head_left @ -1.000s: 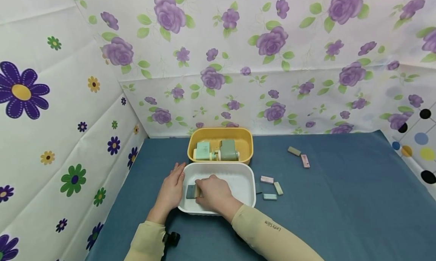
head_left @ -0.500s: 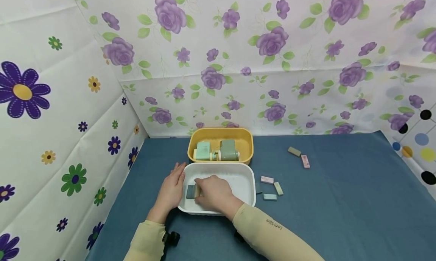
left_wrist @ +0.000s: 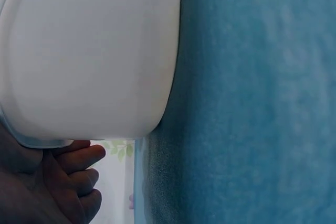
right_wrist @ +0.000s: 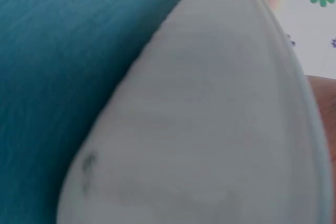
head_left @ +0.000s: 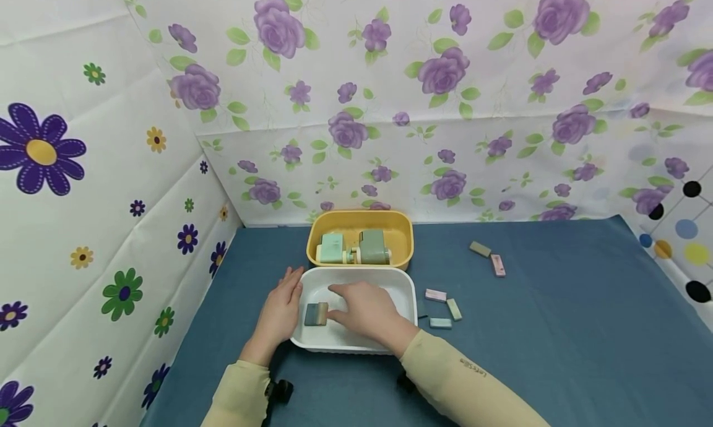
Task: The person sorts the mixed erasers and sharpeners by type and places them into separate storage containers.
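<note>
Blocks [head_left: 316, 314], grey and tan, sit side by side inside the left half of the white tray [head_left: 340, 342]. Right hand [head_left: 367, 310] is positioned over the tray's middle, thumb and index finger spread; thumb contact with the blocks cannot be determined. Left hand [head_left: 281, 312] rests against the tray's left rim, fingers extended, close together. Yellow tub [head_left: 401, 234] stands behind the tray.

Pale yellow sleeves [head_left: 239, 390], dark lettering [head_left: 473, 367] on right.

Smooth plastic on the white tray [left_wrist: 94, 56], plastic again on the yellow tub [head_left: 401, 232], matt, faintly rough cloth [head_left: 557, 328] below, creased sheeting [head_left: 312, 74] behind!
</note>
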Tool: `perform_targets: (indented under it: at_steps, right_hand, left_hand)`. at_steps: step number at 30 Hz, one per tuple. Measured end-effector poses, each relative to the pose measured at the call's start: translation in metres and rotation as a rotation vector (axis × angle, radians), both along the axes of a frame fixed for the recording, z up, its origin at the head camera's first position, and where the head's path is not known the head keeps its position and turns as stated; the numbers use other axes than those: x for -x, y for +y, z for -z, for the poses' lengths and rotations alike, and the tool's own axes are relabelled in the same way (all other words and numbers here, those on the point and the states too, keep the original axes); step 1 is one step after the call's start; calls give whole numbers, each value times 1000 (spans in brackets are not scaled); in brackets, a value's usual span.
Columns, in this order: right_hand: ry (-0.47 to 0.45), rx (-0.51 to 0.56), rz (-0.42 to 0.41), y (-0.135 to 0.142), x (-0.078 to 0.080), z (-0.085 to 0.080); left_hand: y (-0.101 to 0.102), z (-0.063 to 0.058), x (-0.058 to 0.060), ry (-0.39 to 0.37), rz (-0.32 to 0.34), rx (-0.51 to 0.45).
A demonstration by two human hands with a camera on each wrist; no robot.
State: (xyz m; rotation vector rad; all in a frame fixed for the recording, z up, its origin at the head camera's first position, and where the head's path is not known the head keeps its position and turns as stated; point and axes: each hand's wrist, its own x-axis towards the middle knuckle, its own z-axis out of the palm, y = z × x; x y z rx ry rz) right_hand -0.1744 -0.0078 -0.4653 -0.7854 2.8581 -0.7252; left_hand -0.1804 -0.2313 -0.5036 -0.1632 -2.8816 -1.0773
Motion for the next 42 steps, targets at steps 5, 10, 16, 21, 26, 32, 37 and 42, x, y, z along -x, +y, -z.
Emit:
perform_targets:
  at_steps: [5,10,16,21,26,32,37,42]
  right_hand:
    - [17,54,-2,22,0,-12]
    - [79,127,-1,48,-1,-21]
    - [170,164,67,84,-2,-22]
    - [201,176,136,118,-1,-15]
    - [180,154,149,151,-2,-2]
    - [113,104,163,181,-4,9]
    - [91,39,166,203,-5,13]
    - [92,-8,168,223,-7,14]
  left_hand:
    - [0,0,0,8,2,-2]
    - [0,0,-1,13,4,2]
    - [0,-2,-2,17,-3,22]
    - [-1,-4,-3,28,-10,54]
    - [-1,-4,-3,16,-12,69]
    - [-1,-4,-4,30,-5,76]
    - [0,-4,-4,19,-10,88]
    - [-1,-5,-5,27,-11,83]
